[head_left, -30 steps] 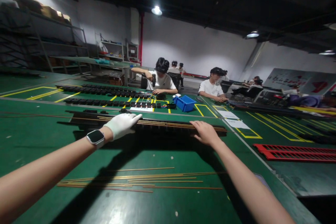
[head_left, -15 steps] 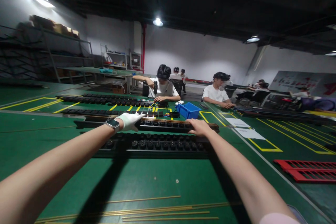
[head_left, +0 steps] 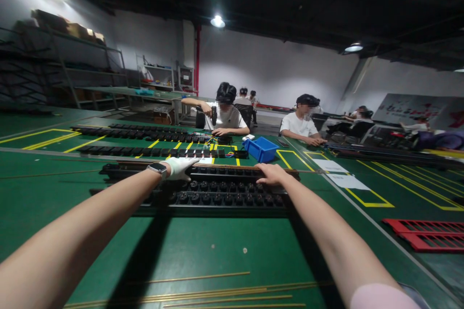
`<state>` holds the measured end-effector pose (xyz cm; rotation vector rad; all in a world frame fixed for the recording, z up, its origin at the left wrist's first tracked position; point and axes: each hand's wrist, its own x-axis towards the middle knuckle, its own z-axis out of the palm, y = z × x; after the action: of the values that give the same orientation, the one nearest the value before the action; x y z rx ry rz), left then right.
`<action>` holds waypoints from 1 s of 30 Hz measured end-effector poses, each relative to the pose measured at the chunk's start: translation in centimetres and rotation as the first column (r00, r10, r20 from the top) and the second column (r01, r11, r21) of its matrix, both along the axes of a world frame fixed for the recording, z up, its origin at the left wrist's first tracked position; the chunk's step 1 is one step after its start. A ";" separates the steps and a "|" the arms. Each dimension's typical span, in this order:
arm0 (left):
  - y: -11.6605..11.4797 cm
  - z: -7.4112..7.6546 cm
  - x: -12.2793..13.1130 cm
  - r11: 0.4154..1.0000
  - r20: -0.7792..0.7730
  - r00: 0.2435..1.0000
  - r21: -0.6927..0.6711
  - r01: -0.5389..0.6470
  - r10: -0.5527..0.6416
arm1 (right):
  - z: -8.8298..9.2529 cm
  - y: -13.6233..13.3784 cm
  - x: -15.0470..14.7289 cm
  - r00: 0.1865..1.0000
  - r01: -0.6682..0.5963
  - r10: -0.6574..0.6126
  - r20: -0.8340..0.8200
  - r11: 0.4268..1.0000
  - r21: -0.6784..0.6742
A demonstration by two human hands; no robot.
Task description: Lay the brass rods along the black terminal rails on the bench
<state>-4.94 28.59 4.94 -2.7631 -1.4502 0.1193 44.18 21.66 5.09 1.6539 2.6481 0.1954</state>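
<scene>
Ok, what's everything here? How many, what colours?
tables: several, green, front and back
long strips: several, black, tabletop
thin rods: several, golden, front and middle
box: one, blue, far centre
papers: at least three, white, tabletop
slatted panels: count unclear, red, right
people: several, mostly white tops, behind
drill: one, black, with one person
shelves: several, grey, back left
lamps: at least three, white, ceiling
left grip: one, white glove, on strip
right grip: one, bare, same strip

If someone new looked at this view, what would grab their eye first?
Probably the outstretched arms mid-view: the gloved left hand and bare right hand hold a long black strip. The blue bin beyond the right hand then stands out against the green table. Red slatted pieces at the right edge likely come next.
</scene>
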 end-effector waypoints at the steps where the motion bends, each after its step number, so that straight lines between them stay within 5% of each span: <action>1: 0.0 -0.2 -0.1 1.000 0.003 1.000 -0.001 0.007 -0.007 | 0.0 0.0 0.0 1.000 -0.003 0.003 0.001 1.000 -0.008; 14: -0.5 -1.4 -0.4 0.997 -0.011 0.998 -0.039 0.066 -0.067 | -1.0 -0.8 0.4 0.999 -0.038 0.039 0.003 0.994 -0.107; 30: -7.4 -1.9 -0.8 0.994 -0.055 0.998 -0.106 0.005 -0.011 | -1.3 -6.7 0.6 0.998 -0.058 0.061 0.012 0.986 -0.159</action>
<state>-5.77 21.17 3.06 -2.8227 -1.4612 0.2781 44.76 14.93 3.79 1.5199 2.6254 -0.0015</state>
